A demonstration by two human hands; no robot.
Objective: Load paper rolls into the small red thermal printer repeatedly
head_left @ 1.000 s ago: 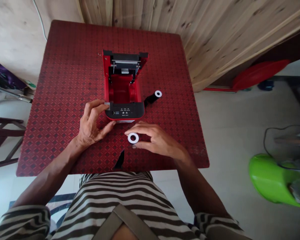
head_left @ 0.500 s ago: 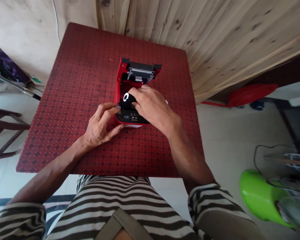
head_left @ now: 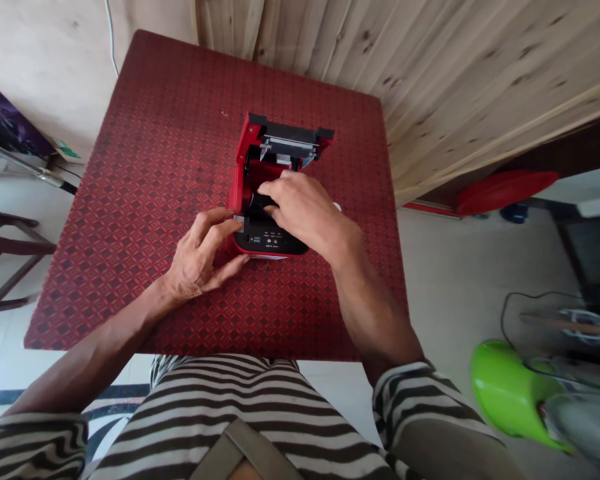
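A small red and black label printer (head_left: 275, 244) stands on the table with its lid (head_left: 287, 141) swung up, the print mechanism showing on the lid's inner side. My left hand (head_left: 197, 257) grips its front left corner, fingers on the upper edge and thumb low at the front. Over the open compartment, my right hand (head_left: 307, 210) pinches a black roll (head_left: 263, 201) that lies low inside. Most of that roll is hidden under my fingers. A bit of something white (head_left: 337, 207) peeks out beyond my right hand; its kind cannot be made out.
The printer rests on a table with a red patterned cloth (head_left: 145, 160). A plank wall (head_left: 330, 40) runs along the far side. A wooden stool (head_left: 13, 247) is at left. To the right on the floor are a bright green plastic object (head_left: 505, 393) and a cable (head_left: 505, 313).
My right hand has lowered the black roll into the compartment; its white ringed end, plain before, is now mostly out of sight. My left hand keeps its hold on the printer's corner.
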